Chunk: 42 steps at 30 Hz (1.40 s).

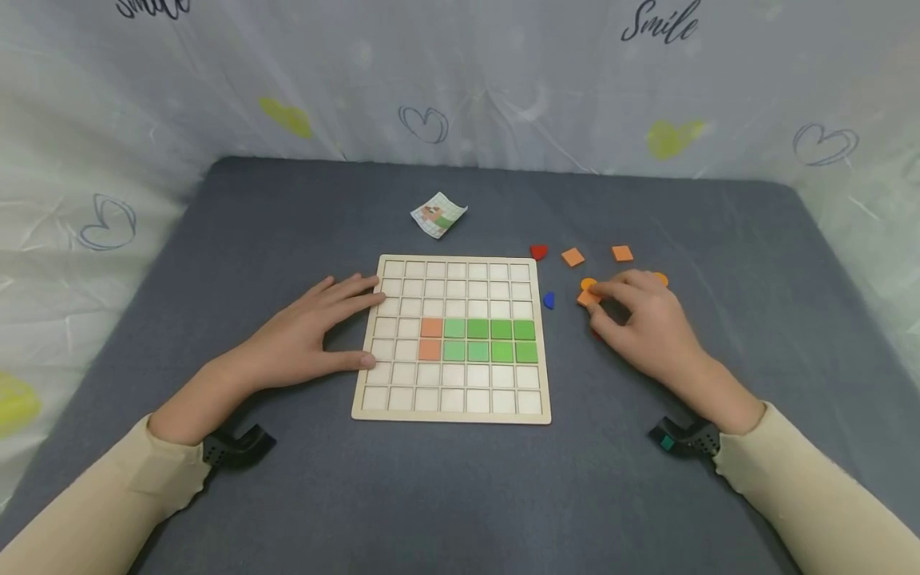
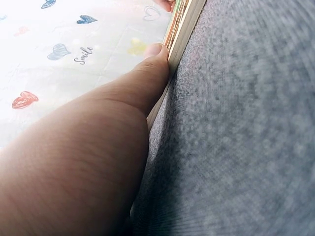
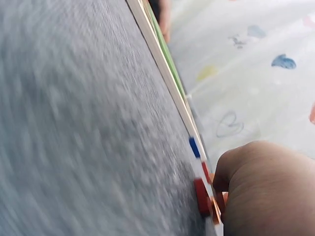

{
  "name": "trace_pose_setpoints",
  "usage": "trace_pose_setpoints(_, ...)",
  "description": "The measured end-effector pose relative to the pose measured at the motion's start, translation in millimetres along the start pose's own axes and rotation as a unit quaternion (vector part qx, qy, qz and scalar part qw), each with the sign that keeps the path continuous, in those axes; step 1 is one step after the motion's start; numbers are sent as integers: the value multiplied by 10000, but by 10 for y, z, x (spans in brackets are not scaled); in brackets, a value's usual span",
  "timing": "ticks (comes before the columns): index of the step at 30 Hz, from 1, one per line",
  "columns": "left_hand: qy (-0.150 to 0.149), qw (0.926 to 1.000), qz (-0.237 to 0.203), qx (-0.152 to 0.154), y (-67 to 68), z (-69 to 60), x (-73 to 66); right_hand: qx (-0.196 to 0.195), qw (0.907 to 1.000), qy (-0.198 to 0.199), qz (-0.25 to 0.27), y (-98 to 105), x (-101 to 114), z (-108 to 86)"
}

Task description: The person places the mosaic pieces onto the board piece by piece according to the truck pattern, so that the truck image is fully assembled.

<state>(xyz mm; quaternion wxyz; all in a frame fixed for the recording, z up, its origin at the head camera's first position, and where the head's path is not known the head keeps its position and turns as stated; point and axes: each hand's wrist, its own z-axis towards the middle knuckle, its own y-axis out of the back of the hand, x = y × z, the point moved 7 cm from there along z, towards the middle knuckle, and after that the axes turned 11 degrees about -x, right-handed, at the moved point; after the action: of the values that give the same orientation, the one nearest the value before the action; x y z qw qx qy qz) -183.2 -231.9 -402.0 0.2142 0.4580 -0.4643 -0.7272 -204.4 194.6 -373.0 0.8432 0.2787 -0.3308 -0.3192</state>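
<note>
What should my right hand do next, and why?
Probably lift the orange square and bring it to the board: your right hand seems to be pinching it, your left hand touches the board's edge, and bare cells lie beside the two orange tiles set there.

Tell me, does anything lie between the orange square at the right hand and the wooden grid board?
Yes: a small blue piece lies just off the right edge of the wooden grid board, between it and the orange square at the right hand. It looks low enough to lift a piece over.
</note>
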Motion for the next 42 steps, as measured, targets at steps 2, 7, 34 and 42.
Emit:
trace_pose_setpoints(2, -27, 10000, 3, -20, -1, 1, -5, 28, 10000, 75, 42, -8, 39, 6)
trace_pose_setpoints(7, -35, 10000, -37, -28, 9, 5, -9, 58, 9996, 225, 169, -45, 145, 31)
trace_pose_setpoints(34, -47, 10000, -14, 40, 37, 13, 10, 596, 9867, 933, 1187, -590, 821, 241)
trace_pose_setpoints(42, -80, 9999, -66, 62, 11, 35, 6, 923, 9827, 1050, 1216, -766, 1060, 298)
